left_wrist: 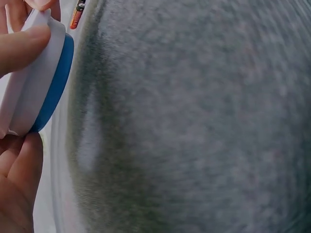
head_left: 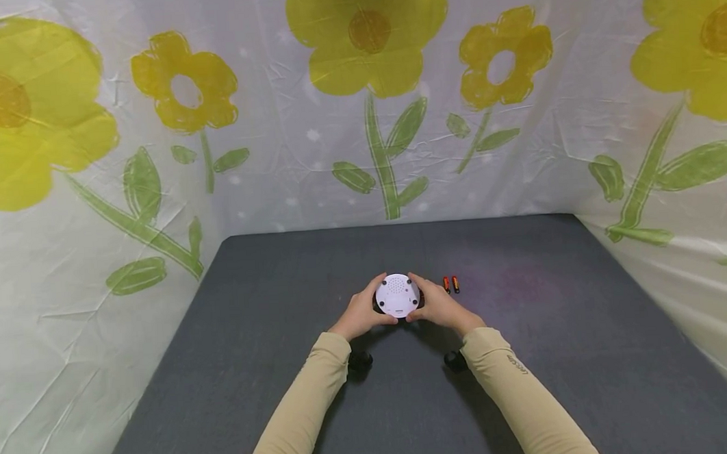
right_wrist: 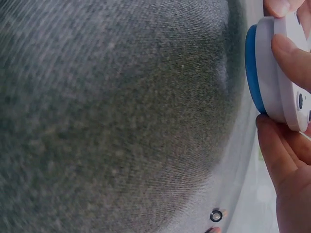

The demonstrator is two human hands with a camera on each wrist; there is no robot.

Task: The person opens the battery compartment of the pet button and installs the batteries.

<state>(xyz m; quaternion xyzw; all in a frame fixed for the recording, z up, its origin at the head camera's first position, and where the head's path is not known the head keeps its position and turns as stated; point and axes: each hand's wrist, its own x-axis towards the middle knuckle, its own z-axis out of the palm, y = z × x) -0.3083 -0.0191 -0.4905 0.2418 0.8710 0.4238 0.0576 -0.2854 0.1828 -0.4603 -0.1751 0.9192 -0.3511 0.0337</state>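
A round white device [head_left: 398, 296], dotted with small holes and several dark round spots on its upturned face, is held between both hands above the table. On its left edge, the left hand [head_left: 363, 312] grips with thumb and fingers; the right hand [head_left: 440, 306] does the same on the right edge. Both wrist views show the device [left_wrist: 29, 92] from the side, with a blue band on the side facing the table. In the right wrist view a thumb [right_wrist: 286, 53] presses its white rim. Some fingers are hidden behind it.
Two orange-and-black batteries [head_left: 455, 284] lie side by side on the dark grey table [head_left: 274, 396], just right of the right hand. A flower-printed white curtain [head_left: 271, 122] surrounds the back and sides. Black wrist-worn pieces [head_left: 360, 361] hang beneath the sleeves.
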